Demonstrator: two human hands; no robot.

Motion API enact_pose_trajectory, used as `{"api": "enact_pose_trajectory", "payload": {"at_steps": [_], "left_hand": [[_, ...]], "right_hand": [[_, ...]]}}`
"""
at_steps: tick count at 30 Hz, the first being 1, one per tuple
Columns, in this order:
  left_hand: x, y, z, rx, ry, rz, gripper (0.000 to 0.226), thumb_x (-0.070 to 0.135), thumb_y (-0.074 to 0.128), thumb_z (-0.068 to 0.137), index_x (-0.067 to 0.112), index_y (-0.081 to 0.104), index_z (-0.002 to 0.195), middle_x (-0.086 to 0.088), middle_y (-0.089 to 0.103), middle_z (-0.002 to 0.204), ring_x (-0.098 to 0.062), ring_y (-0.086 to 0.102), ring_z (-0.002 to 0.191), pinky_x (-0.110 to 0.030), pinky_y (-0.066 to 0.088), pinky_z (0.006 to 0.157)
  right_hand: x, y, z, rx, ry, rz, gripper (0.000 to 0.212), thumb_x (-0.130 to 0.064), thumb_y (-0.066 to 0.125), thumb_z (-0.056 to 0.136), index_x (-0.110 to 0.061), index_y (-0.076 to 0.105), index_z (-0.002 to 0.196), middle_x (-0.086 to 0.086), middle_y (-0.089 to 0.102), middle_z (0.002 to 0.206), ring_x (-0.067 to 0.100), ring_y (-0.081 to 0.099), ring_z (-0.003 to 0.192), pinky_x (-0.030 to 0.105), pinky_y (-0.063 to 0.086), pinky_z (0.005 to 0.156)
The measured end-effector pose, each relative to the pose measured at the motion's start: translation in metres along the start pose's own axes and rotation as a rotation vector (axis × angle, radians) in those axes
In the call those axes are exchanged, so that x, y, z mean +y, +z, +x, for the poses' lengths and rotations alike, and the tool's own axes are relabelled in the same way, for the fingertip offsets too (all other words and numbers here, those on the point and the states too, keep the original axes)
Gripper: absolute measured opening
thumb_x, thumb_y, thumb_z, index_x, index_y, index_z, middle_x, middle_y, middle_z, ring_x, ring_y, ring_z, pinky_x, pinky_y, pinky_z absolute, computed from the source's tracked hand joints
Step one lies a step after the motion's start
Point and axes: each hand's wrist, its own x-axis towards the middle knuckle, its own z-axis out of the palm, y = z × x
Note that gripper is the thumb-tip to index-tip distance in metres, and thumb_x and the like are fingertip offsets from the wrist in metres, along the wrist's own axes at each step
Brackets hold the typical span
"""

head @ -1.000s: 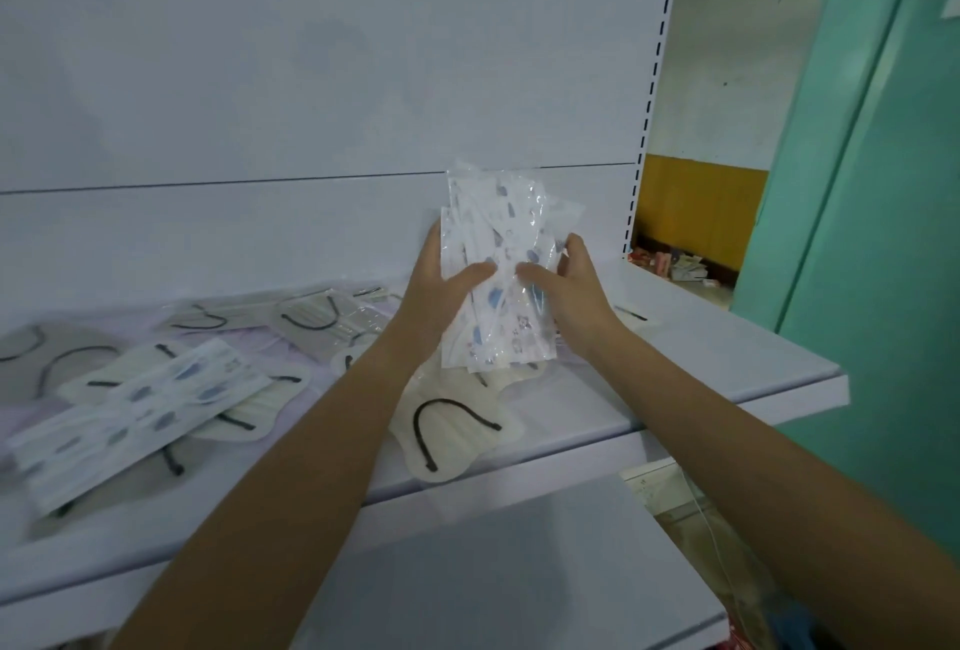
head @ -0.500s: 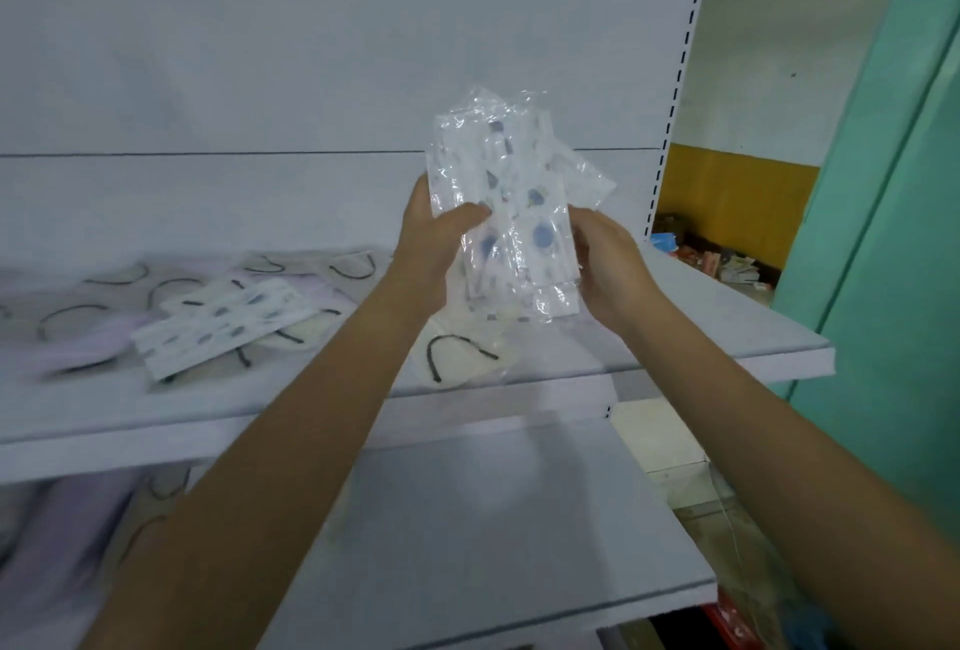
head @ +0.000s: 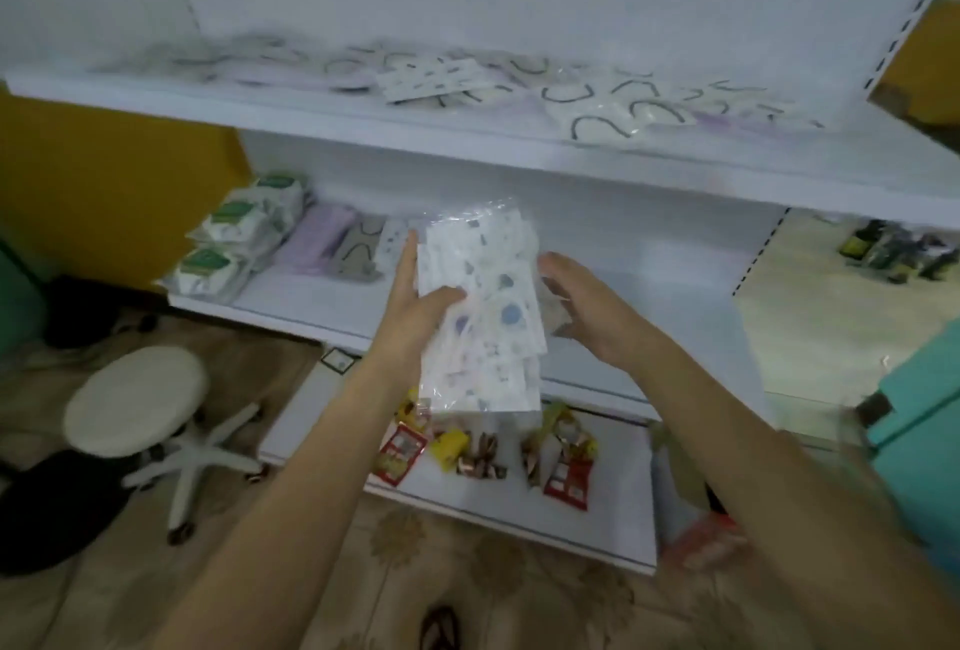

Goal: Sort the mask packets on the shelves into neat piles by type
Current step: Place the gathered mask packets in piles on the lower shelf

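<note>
Clutching a fanned stack of patterned mask packets at centre frame in the left hand, thumb pressed over the front. Just right of it, the right hand, fingers loosely spread, holding nothing. Up top, loose mask packets scattered along the upper shelf. Centre left, a purple mask pile on the middle shelf.

The left grip held a stack of printed packets above the middle shelf, the right grip relaxed just beside it, loose masks strewn across the top shelf.
</note>
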Motion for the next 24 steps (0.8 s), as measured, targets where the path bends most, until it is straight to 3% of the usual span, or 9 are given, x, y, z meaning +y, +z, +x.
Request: {"api": "enact_pose_trajectory", "payload": {"at_steps": [3,6,8,11,14,18,21,24], "left_hand": [[-0.021,-0.025,-0.023,0.120,-0.043,-0.027,0.076,-0.010,0.045,0.088,0.033,0.021,0.147,-0.007,0.052,0.133,-0.026,0.059,0.108,-0.035,0.055,0.073],[-0.045,-0.060,-0.033,0.249,-0.161,-0.046,0.079,0.001,0.054,0.087,0.029,0.012,0.149,-0.003,0.047,0.135,-0.028,0.057,0.111,-0.043,0.052,0.085],[-0.056,-0.085,-0.034,0.206,-0.246,-0.016,0.083,0.010,0.065,0.074,0.018,0.023,0.146,-0.013,0.050,0.135,-0.033,0.059,0.109,-0.046,0.053,0.083],[-0.061,-0.112,-0.033,0.052,-0.285,0.094,0.069,0.010,0.063,0.063,0.002,0.046,0.130,-0.023,0.060,0.113,-0.036,0.063,0.098,-0.038,0.054,0.069],[-0.063,-0.142,-0.019,0.075,-0.234,0.068,0.067,0.008,0.065,0.060,0.000,0.050,0.125,-0.023,0.061,0.112,-0.034,0.064,0.095,-0.036,0.055,0.065],[-0.052,-0.173,0.012,0.146,-0.181,0.113,0.041,0.004,0.059,0.075,0.005,0.056,0.116,-0.013,0.067,0.102,-0.025,0.067,0.089,-0.036,0.057,0.070],[-0.047,-0.186,0.041,0.069,-0.230,0.196,0.045,0.006,0.059,0.084,0.010,0.049,0.128,-0.010,0.063,0.114,-0.024,0.064,0.100,-0.035,0.055,0.081],[-0.047,-0.196,0.071,-0.051,-0.301,0.310,0.046,0.004,0.054,0.090,0.016,0.043,0.133,-0.003,0.060,0.120,-0.019,0.060,0.105,-0.033,0.052,0.088]], "right_hand": [[0.046,0.042,0.000,-0.106,0.081,-0.024,0.045,-0.044,0.041,0.096,-0.016,0.046,0.130,0.001,0.057,0.126,0.019,0.057,0.111,0.036,0.047,0.094],[0.081,0.077,0.001,-0.120,0.097,-0.069,0.055,-0.046,0.053,0.088,-0.016,0.043,0.134,0.002,0.055,0.131,0.021,0.057,0.114,0.043,0.044,0.101],[0.099,0.096,0.004,-0.135,0.104,-0.087,0.055,-0.037,0.053,0.092,-0.020,0.035,0.140,-0.002,0.049,0.136,0.019,0.053,0.119,0.042,0.044,0.102],[0.114,0.123,0.013,-0.162,0.079,-0.140,0.046,-0.022,0.049,0.096,-0.020,0.035,0.140,-0.001,0.049,0.135,0.016,0.055,0.114,0.036,0.048,0.095],[0.115,0.149,0.030,-0.083,0.091,-0.122,0.046,-0.020,0.049,0.096,-0.022,0.036,0.140,0.000,0.049,0.135,0.018,0.055,0.113,0.036,0.048,0.094],[0.119,0.184,0.055,0.030,0.063,-0.070,0.054,-0.014,0.051,0.094,-0.021,0.032,0.143,0.001,0.045,0.139,0.021,0.050,0.121,0.035,0.046,0.096],[0.122,0.204,0.074,0.170,0.011,-0.008,0.046,-0.002,0.048,0.092,-0.018,0.041,0.134,0.001,0.054,0.123,0.014,0.058,0.100,0.022,0.053,0.078],[0.126,0.213,0.102,0.300,0.040,0.072,0.051,0.001,0.047,0.089,-0.018,0.041,0.137,0.006,0.055,0.128,0.023,0.059,0.107,0.039,0.054,0.086]]}}
